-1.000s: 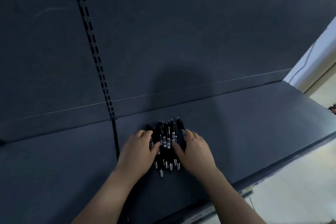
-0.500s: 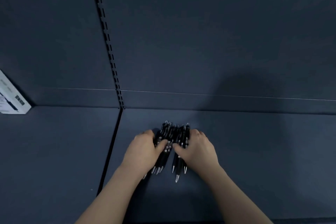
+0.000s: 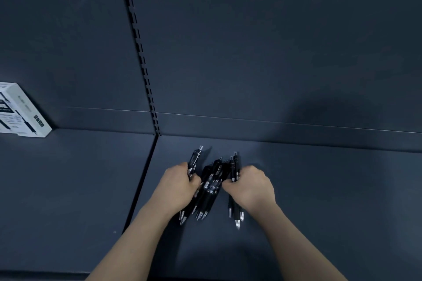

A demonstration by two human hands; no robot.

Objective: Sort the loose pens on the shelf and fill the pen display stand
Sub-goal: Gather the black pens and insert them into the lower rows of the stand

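Several black click pens (image 3: 212, 186) with silver tips lie bunched on the dark grey shelf (image 3: 319, 201), tips pointing toward me. My left hand (image 3: 177, 186) grips a few pens on the left of the bunch; one pen (image 3: 196, 158) sticks out above its fingers. My right hand (image 3: 250, 187) grips a few pens (image 3: 235, 166) on the right side, their tips showing below the wrist. More pens lie between the two hands. No display stand is in view.
A white printed box (image 3: 21, 113) stands at the far left against the back panel. A slotted upright strip (image 3: 141, 52) runs down the back wall to a seam between two shelf boards. The shelf's front edge runs along the bottom left.
The hands have pulled slightly apart, splitting the bunch into a left and a right group. One pen now pokes up from the left hand. The view has shifted a little to the left.
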